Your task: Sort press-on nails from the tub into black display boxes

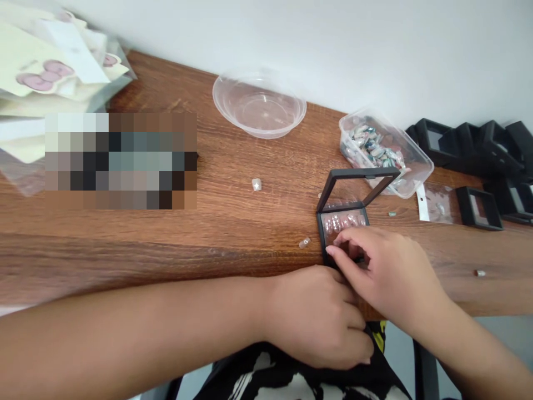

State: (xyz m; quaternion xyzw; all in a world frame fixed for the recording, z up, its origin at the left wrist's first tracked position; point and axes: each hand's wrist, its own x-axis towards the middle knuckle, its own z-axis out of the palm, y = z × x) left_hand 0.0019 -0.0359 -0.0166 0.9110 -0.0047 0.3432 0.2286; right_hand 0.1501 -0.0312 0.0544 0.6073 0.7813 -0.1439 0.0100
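A small black box (320, 236) stands at the table's front with its clear-windowed lid (362, 173) raised. Inside it lies a row of pinkish press-on nails (343, 222) with pale designs. Over the lower part of the box, my right hand (391, 272) brings thumb and index fingertips together in a pinch; anything between them is too small to make out. My left hand (320, 316) is curled at the table edge, just in front of the box, with its palm hidden. One loose clear nail (305, 243) rests left of the box.
Behind the box is a clear tub (387, 150) of small wrapped pieces. Further left sits a round clear plastic dish (260, 105). Several black boxes (478, 208) stand on the right, beside a clear packet (437, 203). Printed cards in bags (54, 66) fill the far left.
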